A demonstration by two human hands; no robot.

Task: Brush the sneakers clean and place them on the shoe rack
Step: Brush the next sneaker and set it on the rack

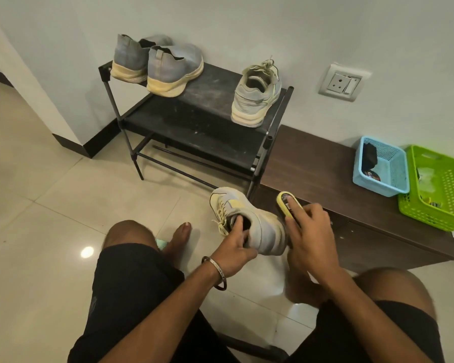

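Note:
My left hand (236, 239) grips a grey and pale-yellow sneaker (249, 218) by its collar, fingers inside the opening, holding it above the floor with the toe pointing away. My right hand (309, 231) holds a yellow-backed brush (288, 203) against the sneaker's heel side. Its matching sneaker (256, 98) stands on the right of the black shoe rack's (207, 100) top shelf. A pair of blue-grey knit sneakers (157, 66) stands at the shelf's left end.
A low dark wooden bench (325, 174) stands right of the rack, carrying a blue basket (380, 166) and a green basket (438, 187). A wall socket (342, 82) is above it. My knees and bare feet are over the tiled floor (37, 205).

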